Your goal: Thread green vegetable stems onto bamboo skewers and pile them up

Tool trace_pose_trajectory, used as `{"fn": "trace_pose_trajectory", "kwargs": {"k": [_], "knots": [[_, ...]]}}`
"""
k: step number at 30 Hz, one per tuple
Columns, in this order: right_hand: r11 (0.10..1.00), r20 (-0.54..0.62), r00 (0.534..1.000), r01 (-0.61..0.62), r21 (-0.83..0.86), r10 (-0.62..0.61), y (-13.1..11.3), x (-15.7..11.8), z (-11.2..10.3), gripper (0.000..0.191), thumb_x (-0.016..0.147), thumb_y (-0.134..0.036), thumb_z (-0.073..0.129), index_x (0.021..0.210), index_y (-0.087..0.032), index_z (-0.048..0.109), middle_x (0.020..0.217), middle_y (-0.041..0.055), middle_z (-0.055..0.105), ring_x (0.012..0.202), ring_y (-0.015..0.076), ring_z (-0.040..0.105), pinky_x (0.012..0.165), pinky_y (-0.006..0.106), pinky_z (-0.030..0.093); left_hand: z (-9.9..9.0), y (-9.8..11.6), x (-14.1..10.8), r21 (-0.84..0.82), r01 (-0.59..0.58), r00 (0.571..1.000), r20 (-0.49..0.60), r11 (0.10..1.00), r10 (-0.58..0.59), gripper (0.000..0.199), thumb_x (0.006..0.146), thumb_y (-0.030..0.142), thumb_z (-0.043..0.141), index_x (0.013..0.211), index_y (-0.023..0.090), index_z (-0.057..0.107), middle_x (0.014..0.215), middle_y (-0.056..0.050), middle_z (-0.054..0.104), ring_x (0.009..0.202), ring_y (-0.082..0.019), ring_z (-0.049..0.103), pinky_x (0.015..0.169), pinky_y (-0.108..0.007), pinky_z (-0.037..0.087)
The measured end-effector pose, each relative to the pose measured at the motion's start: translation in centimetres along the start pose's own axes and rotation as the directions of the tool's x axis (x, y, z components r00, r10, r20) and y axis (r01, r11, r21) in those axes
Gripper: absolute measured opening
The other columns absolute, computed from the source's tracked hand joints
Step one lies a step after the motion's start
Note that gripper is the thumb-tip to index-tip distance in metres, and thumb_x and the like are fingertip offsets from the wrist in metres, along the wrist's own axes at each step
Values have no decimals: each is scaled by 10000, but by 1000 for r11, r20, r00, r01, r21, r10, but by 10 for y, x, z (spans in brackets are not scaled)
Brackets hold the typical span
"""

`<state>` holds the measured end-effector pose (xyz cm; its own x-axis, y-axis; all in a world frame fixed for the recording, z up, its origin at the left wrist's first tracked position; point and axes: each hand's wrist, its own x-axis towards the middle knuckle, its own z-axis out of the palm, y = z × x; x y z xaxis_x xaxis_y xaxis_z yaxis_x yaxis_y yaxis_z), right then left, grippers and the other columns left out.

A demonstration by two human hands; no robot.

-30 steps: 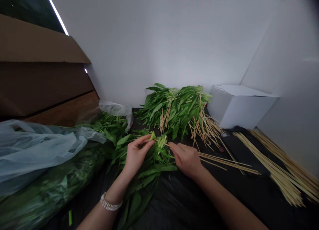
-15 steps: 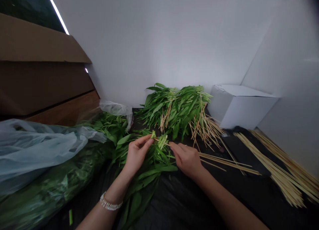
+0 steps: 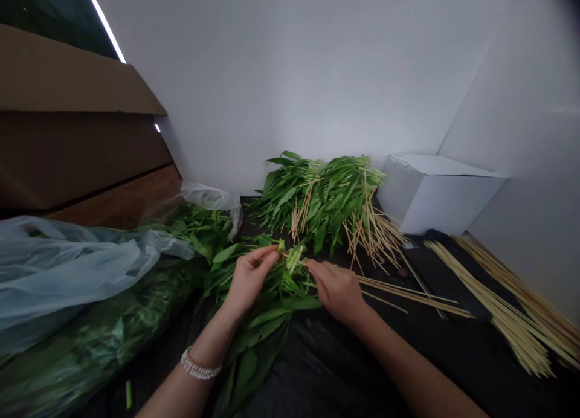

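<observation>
My left hand [image 3: 254, 276], with a beaded bracelet at the wrist, pinches a pale green stem [image 3: 281, 245] at the tip of a thin wooden skewer. My right hand [image 3: 338, 288] grips that skewer [image 3: 302, 263] from the other side. Several cut stems [image 3: 294, 258] sit threaded on it between my hands, and their long leaves [image 3: 267, 318] hang below. Behind my hands lies a heap of leafy greens [image 3: 330, 194] with many skewers [image 3: 374, 231] sticking out toward the front right.
Plastic bags [image 3: 77, 267] of greens lie at the left, below a cardboard box [image 3: 67, 80]. A white box [image 3: 444, 188] stands at the back right. Loose skewers [image 3: 502, 309] lie at the right beside a dark flat object [image 3: 448, 285]. A white wall rises behind.
My right hand and the skewer have shifted very slightly to the left. The stem at my left fingertips has moved a little right. Both hands keep their grip.
</observation>
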<state>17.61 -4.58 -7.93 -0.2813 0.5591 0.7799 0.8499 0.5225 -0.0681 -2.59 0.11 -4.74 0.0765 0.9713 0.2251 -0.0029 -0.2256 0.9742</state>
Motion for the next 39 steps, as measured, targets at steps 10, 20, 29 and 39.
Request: {"fn": "trace_pose_trajectory", "kwargs": {"k": [10,20,29,39], "knots": [[1000,26,1000,5,-3,-5,-1,-3,3,289,956,-155,401,1105,-155,648,701,14,626,604,127,572,597,256,382,-4,0,2,-124,121,992,55,985,-115,336,581,387,862,802,153,767,791,-66,775,693,-173,690,750,-294,538],[1000,16,1000,7,-1,-7,-1,-3,7,272,976,-179,391,1069,-152,644,735,20,650,616,119,586,610,245,387,-4,-5,5,-1,70,993,98,998,-70,368,628,445,822,838,149,765,841,-71,771,750,-191,683,774,-293,521],[995,-122,992,-51,-89,40,12,3,-4,222,968,-159,424,1022,-146,639,759,23,679,644,111,619,610,238,394,-8,-3,2,239,-75,914,404,968,-29,406,681,338,785,1050,174,732,1017,-70,754,939,-254,682,858,-319,506],[981,-305,950,-116,-153,65,23,4,-11,197,962,-160,409,993,-136,602,735,29,681,566,111,585,580,251,371,-16,8,-3,4,90,883,463,996,-82,610,815,652,521,1100,150,716,1097,-110,728,1025,-294,655,899,-359,492]]}}
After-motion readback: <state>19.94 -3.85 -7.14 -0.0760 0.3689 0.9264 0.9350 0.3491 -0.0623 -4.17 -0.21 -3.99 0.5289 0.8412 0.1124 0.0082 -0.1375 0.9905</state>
